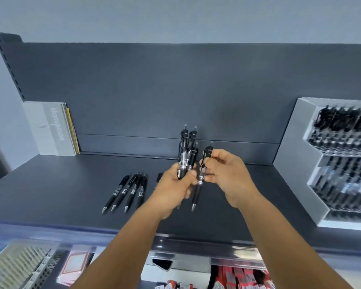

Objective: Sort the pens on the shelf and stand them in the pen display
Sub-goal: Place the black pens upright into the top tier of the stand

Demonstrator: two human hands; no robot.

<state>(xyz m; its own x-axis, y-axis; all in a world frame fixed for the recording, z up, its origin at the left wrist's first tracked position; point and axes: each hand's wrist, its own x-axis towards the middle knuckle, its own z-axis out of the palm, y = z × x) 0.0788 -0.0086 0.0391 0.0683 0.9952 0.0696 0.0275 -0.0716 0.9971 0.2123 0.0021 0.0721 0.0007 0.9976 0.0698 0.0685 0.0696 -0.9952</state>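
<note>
My left hand [175, 186] grips a bunch of black pens [187, 151] upright above the dark shelf [50, 195], clicker ends up. My right hand [227, 174] pinches a single black pen [199, 180] right beside the bunch, tip pointing down. Several more black pens [126, 190] lie side by side on the shelf to the left of my hands, and another pen [159, 177] is partly hidden behind my left hand. The white tiered pen display [296, 155] stands at the right end of the shelf, its rows filled with black pens.
A grey notebook pack [50, 128] leans against the back panel at the far left. Below the shelf's front edge sit packaged goods: red packets [242, 276] at the right and blurred stationery [29, 265] at the left.
</note>
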